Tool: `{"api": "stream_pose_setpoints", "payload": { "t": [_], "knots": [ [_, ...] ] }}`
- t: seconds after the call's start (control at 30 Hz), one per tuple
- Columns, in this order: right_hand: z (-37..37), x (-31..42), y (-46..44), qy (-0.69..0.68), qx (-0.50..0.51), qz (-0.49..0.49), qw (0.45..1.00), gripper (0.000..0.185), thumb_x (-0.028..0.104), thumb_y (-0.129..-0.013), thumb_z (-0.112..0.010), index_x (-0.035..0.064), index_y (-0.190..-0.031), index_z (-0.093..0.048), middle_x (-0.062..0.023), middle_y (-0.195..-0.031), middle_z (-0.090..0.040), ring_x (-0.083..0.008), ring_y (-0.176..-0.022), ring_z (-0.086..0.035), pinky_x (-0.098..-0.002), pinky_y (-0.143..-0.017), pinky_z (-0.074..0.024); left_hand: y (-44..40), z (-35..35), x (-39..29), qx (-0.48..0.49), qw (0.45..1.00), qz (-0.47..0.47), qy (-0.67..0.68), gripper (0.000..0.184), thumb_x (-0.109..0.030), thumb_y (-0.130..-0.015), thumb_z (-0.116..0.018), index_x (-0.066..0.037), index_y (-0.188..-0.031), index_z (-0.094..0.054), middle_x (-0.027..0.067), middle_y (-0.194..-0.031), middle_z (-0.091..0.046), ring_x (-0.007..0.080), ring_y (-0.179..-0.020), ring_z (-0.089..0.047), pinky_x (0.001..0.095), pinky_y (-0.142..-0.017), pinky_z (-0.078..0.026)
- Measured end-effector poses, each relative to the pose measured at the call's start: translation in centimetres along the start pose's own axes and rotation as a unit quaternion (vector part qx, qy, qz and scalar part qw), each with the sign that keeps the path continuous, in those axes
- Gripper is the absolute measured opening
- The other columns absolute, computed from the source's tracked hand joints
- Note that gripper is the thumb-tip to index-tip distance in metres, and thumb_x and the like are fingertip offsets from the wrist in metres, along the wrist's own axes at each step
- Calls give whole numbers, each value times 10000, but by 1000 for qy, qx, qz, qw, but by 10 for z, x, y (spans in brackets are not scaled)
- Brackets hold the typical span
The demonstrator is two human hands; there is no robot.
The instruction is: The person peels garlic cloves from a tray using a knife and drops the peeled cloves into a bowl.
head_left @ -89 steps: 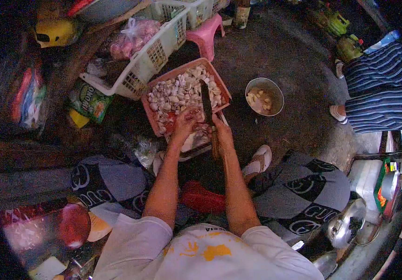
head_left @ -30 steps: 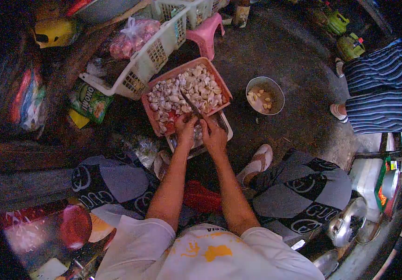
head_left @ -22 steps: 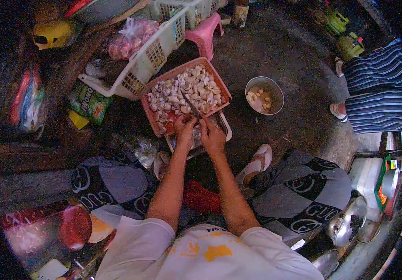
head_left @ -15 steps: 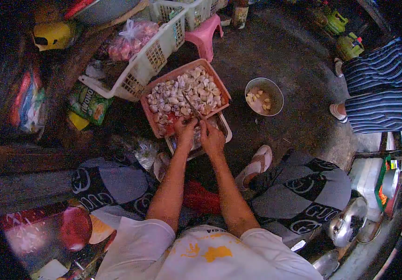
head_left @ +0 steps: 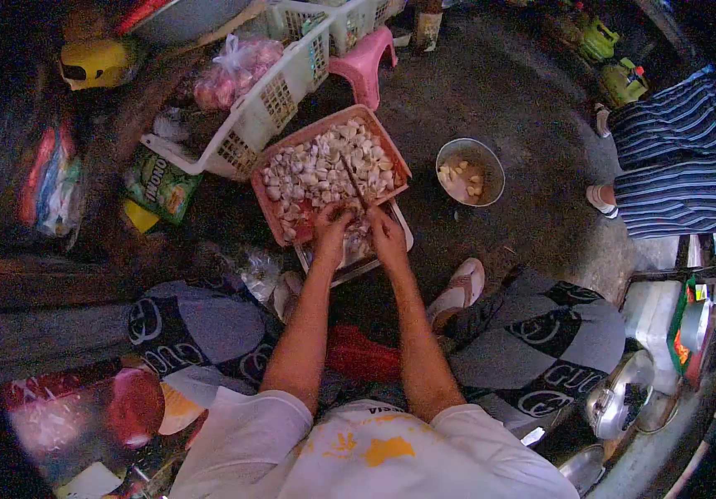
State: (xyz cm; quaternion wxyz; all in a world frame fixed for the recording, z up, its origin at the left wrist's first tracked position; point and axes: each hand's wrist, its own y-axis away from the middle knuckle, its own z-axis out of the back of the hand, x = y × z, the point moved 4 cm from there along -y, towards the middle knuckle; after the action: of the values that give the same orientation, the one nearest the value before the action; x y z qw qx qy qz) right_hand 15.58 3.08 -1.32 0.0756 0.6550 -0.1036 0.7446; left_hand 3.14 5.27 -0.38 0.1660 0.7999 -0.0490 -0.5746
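Note:
My right hand (head_left: 388, 237) is closed on a knife (head_left: 353, 179), whose dark blade points up and left over the garlic. My left hand (head_left: 329, 230) is closed beside it, its fingers pinched round something too small to make out. Many unpeeled garlic cloves (head_left: 324, 162) fill a pink basket (head_left: 265, 204) just beyond both hands. Under the basket's near edge and below my hands sits a light-rimmed tray (head_left: 408, 237) with pale skins in it. To the right, a metal pot (head_left: 501, 177) on the floor holds several peeled cloves (head_left: 463, 179).
White plastic crates (head_left: 250, 129) with a bag of pink things (head_left: 237, 73) stand at the upper left, next to a pink stool (head_left: 366, 65). At the right is another person in striped clothing (head_left: 678, 158). Green gas cylinders (head_left: 622, 83) and a metal lid (head_left: 620, 395) are also on that side.
The knife has swung more upright, and my right hand has moved slightly right, away from my left hand. Three seconds ago the blade stood higher and farther right.

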Motion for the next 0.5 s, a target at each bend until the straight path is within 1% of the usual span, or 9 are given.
{"api": "stream_pose_setpoints", "payload": {
  "t": [0.1, 0.2, 0.3, 0.4, 0.5],
  "knots": [
    [2, 34, 4, 143, 12, 65, 988, 356, 360, -848, -490, 120, -1101, -560, -113, -806, -636, -226, -624, -596, -309, -580, -453, -1, 4, -2, -18, 995, -5, -94, 243, -25, -705, -593, -24, -947, -569, 29, -815, -576, 122, -710, -541, 243, -633, -445],
    [3, 50, 7, 235, 11, 78, 969, 342, 366, -837, -489, 167, -1107, -558, -156, -825, -616, -288, -650, -599, -350, -596, -459, 6, -3, -19, -38, 985, -90, -140, 223, -31, -693, -607, -22, -913, -568, 25, -790, -571, 120, -693, -527, 249, -613, -437],
    [4, 51, 9, 266, 18, 63, 962, 355, 375, -835, -482, 161, -1107, -558, -157, -794, -616, -316, -643, -588, -368, -593, -458, 13, -9, -33, -26, 977, -119, -177, 210, -32, -676, -619, -11, -877, -561, 38, -792, -579, 118, -701, -531, 260, -618, -439],
    [11, 47, 10, 233, 41, -14, 972, 334, 356, -842, -476, 176, -1111, -557, -150, -793, -618, -305, -650, -591, -368, -592, -454, -9, 3, -6, -8, 970, -128, -205, 215, -38, -661, -634, -10, -861, -561, 44, -799, -586, 119, -705, -535, 260, -631, -439],
    [8, 31, 7, 107, 44, -28, 993, 317, 342, -847, -472, 188, -1111, -558, -150, -780, -617, -304, -661, -592, -366, -601, -453, -6, -3, -17, 4, 954, -126, -272, 234, -55, -650, -647, -10, -864, -564, 53, -809, -592, 119, -720, -537, 258, -645, -438]
  ]
}}
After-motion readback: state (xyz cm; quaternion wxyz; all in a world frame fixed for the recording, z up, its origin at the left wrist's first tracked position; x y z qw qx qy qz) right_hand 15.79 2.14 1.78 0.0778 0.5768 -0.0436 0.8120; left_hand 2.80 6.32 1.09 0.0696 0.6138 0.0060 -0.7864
